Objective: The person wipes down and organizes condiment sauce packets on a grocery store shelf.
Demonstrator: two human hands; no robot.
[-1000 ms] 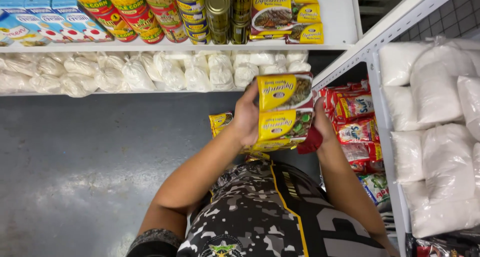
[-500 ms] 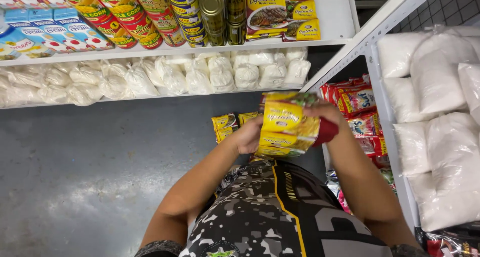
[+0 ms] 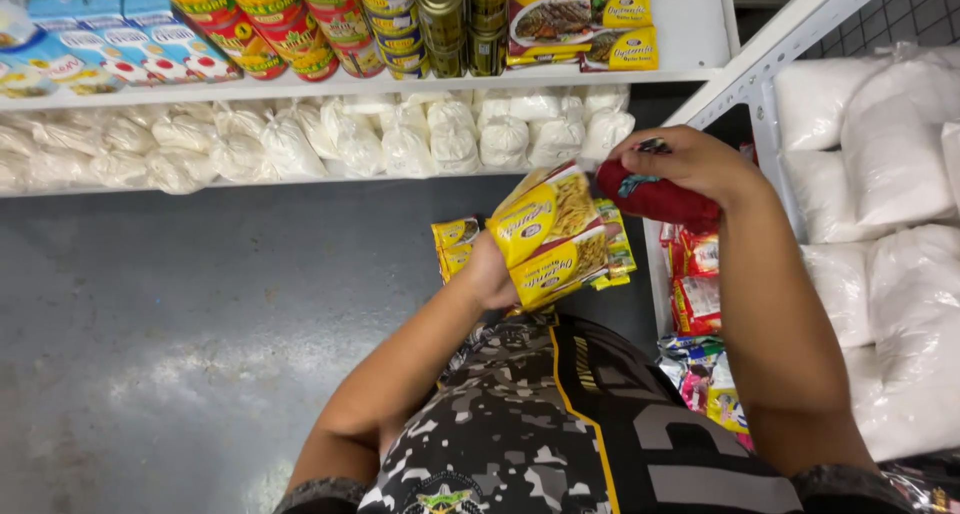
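Note:
My left hand [image 3: 490,272] grips a stack of yellow noodle packets [image 3: 550,236] held above my lap. My right hand [image 3: 690,162] is raised to the right of them and closed on a red packet [image 3: 655,199], near the edge of the right-hand shelf. More yellow packets [image 3: 453,244] lie on the grey floor just beyond my left hand.
A white shelf [image 3: 690,34] ahead carries cans [image 3: 440,19], jars, cartons and yellow sachets, with tied white bags [image 3: 350,139] on the level below. To the right a white rack [image 3: 765,104] holds large white sacks [image 3: 880,164] and small red snack packets [image 3: 695,294]. Grey floor [image 3: 180,314] lies to the left.
My right hand has come away from the yellow stack and lifted up and right with the red packet. My left hand keeps the stack, now lower and tilted.

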